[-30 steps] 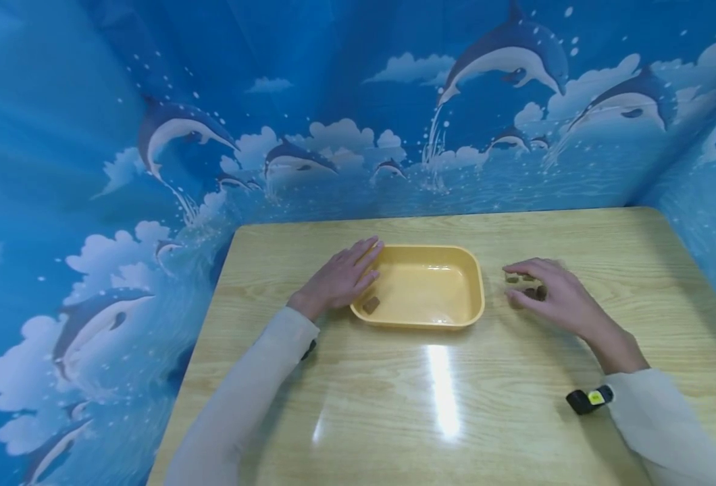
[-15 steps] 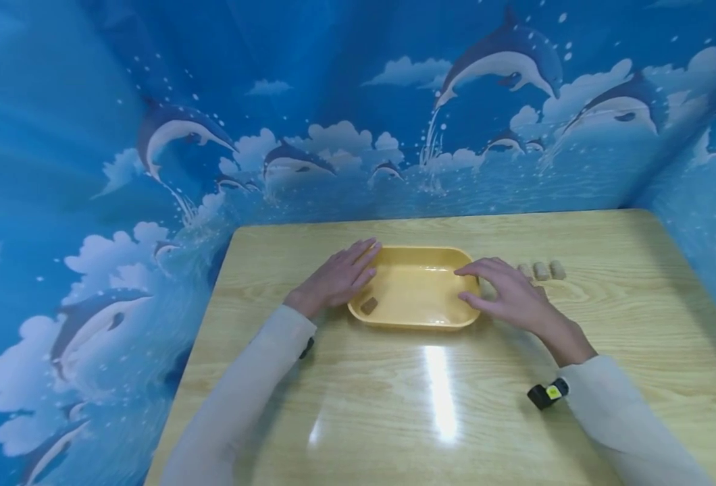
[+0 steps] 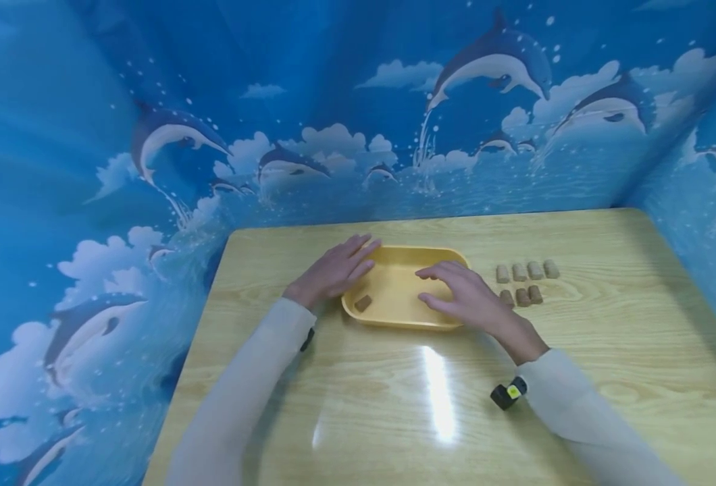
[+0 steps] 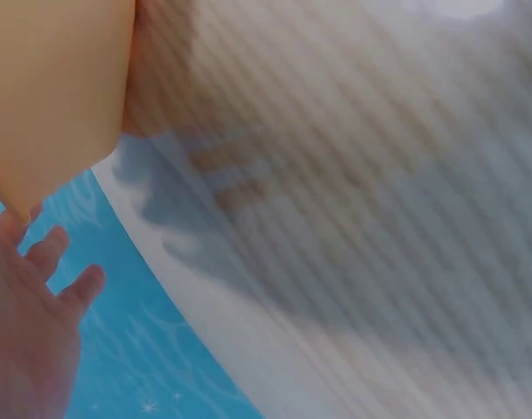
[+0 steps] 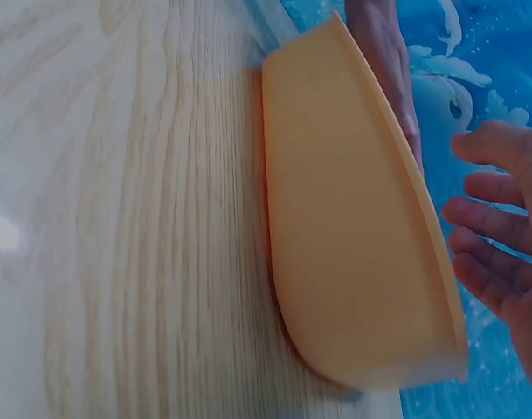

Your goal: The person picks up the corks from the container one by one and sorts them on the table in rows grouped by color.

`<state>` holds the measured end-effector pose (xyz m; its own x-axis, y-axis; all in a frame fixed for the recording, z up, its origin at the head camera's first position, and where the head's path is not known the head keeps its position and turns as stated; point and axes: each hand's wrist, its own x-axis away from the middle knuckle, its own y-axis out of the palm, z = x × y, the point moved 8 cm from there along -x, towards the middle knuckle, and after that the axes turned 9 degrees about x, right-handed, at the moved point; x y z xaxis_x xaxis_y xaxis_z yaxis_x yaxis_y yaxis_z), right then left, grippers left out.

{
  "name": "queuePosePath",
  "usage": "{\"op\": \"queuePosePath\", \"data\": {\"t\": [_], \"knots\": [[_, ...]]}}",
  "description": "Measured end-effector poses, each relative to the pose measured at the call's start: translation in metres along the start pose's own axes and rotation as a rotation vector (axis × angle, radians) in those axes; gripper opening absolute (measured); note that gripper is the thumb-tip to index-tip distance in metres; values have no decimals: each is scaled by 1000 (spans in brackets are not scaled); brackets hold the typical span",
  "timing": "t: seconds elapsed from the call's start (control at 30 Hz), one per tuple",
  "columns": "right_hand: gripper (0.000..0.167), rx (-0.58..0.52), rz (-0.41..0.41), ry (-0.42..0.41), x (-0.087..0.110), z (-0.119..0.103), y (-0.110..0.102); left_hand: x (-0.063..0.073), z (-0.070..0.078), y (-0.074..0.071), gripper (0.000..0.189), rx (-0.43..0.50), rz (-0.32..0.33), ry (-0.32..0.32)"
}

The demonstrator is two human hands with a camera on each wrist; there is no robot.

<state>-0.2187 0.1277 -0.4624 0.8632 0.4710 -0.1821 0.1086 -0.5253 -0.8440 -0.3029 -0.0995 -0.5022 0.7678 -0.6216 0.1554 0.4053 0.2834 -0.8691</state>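
A yellow rectangular tray [image 3: 394, 322] stands on the table, with one small brown block [image 3: 363, 303] lying in its left front corner. My left hand [image 3: 331, 272] rests at the tray's left rim with its fingers extended. Over the right part of the tray is my right hand [image 3: 464, 297], thumb and fingers apart, and nothing shows between them. In the right wrist view, the right hand's relaxed fingers [image 5: 493, 223] are beside the tray's outer wall [image 5: 353, 218]. The left wrist view shows the left fingers [image 4: 47, 253] close to the tray's edge.
Right of the tray, small blocks lie on the wooden table [image 3: 382, 405] in two rows: several light ones [image 3: 519, 272] behind, and three darker ones [image 3: 523, 297] in front. A blue dolphin-print sheet [image 3: 334, 101] hangs behind and at the sides.
My right hand has moved left from the blocks to over the tray, so both rows now show. The left hand has stayed at the left rim.
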Motion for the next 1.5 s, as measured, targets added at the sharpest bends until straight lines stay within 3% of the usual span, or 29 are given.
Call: {"op": "queuePosePath", "data": {"t": [0.47, 0.77, 1.17, 1.5], "knots": [[46, 23, -30, 53, -33, -29, 35, -3, -8, 3, 62, -6, -13, -13], [45, 41, -55, 137, -54, -34, 60, -6, -3, 3, 60, 6, -12, -7], [48, 40, -90, 134, -71, -32, 92, -7, -3, 5, 60, -7, -9, -2], [28, 61, -176, 158, -81, -43, 100, -7, -6, 7, 60, -6, -14, -12]]}}
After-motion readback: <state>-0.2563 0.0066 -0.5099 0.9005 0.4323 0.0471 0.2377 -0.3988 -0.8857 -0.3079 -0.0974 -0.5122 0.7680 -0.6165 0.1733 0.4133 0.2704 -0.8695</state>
